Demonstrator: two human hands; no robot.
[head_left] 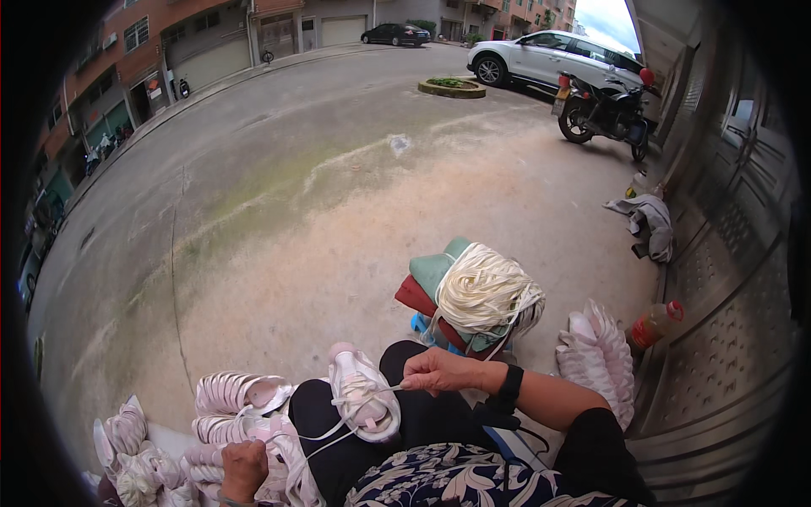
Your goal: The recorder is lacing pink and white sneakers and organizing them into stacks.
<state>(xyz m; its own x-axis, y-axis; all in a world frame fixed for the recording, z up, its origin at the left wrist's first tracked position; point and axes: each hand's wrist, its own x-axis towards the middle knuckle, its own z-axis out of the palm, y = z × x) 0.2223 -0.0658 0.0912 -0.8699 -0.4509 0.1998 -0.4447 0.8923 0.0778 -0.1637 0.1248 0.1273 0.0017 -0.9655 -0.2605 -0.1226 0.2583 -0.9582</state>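
A white and pink sneaker (365,397) rests on my lap, its toe pointing away from me and its opening toward me. A white shoelace (334,435) is threaded through it, with a loose length looping out to the left. My right hand (439,370) pinches one end of the lace just right of the shoe, pulled fairly straight. My left hand (244,470) is closed in a fist at the lower left, in line with the loose lace; whether it grips the lace end cannot be made out.
Stacked sneakers (241,397) lie at my left, another nested row (598,363) at my right. Ahead, a bundle of cream laces (486,287) lies on green and red cloth. A bottle (657,325) stands by the metal door (718,338). Farther off are a motorcycle (604,114) and a white car (549,59).
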